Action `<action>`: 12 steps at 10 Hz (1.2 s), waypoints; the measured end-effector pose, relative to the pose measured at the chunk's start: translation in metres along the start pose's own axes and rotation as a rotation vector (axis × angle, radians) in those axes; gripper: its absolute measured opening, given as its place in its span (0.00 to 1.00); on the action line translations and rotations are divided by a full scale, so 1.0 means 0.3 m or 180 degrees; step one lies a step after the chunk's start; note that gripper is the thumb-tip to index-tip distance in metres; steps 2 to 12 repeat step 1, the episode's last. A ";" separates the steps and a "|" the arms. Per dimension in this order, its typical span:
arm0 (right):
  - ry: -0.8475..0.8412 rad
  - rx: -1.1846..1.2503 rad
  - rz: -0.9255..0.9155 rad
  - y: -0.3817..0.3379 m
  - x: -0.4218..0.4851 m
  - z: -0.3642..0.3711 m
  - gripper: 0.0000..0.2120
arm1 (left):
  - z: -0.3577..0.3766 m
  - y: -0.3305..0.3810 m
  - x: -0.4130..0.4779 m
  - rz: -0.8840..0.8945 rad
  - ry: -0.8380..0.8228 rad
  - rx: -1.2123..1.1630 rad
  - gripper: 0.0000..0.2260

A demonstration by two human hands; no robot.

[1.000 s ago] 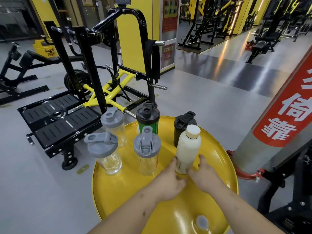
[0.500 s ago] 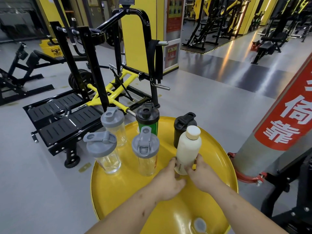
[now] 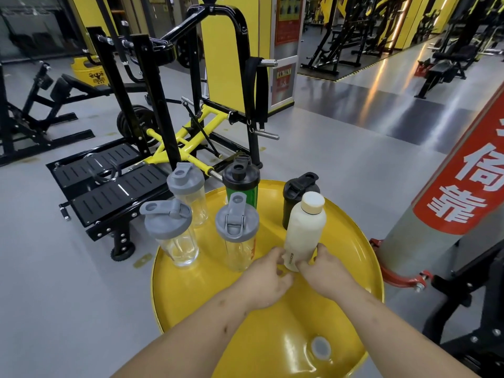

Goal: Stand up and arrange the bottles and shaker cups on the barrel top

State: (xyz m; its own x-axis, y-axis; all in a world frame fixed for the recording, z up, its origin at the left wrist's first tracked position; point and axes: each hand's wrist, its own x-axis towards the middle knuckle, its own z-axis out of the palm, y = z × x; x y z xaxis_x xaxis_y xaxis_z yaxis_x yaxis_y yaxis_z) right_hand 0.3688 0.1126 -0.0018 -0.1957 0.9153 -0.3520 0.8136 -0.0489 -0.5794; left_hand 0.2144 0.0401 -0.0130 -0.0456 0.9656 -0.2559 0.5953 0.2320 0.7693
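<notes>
A cream bottle (image 3: 305, 227) with a pale cap stands upright on the yellow barrel top (image 3: 351, 241). My left hand (image 3: 268, 276) and my right hand (image 3: 326, 271) both grip its base, one on each side. Behind it stands a black shaker cup (image 3: 296, 190). A green shaker with a black lid (image 3: 240, 181) is at the far edge. Three clear shakers with grey lids stand upright to the left: one in front of the green shaker (image 3: 237, 233), one at the left rim (image 3: 170, 236), one behind that (image 3: 188, 192).
A grey bung (image 3: 320, 347) sits in the barrel top near me. A black and yellow gym machine (image 3: 163, 126) stands just behind the barrel on the left. A grey pillar with a red sign (image 3: 461, 192) rises close on the right.
Both hands stay on the cream bottle's base; the fingers have shifted slightly and the bottle has stayed upright in about the same spot. The other cups have not moved.
</notes>
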 end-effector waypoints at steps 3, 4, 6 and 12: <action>-0.0053 -0.0312 0.0114 -0.016 -0.015 0.003 0.21 | -0.013 -0.021 -0.021 0.0036 0.0152 0.0085 0.23; -0.0053 -0.0312 0.0114 -0.016 -0.015 0.003 0.21 | -0.013 -0.021 -0.021 0.0036 0.0152 0.0085 0.23; -0.0053 -0.0312 0.0114 -0.016 -0.015 0.003 0.21 | -0.013 -0.021 -0.021 0.0036 0.0152 0.0085 0.23; -0.0053 -0.0312 0.0114 -0.016 -0.015 0.003 0.21 | -0.013 -0.021 -0.021 0.0036 0.0152 0.0085 0.23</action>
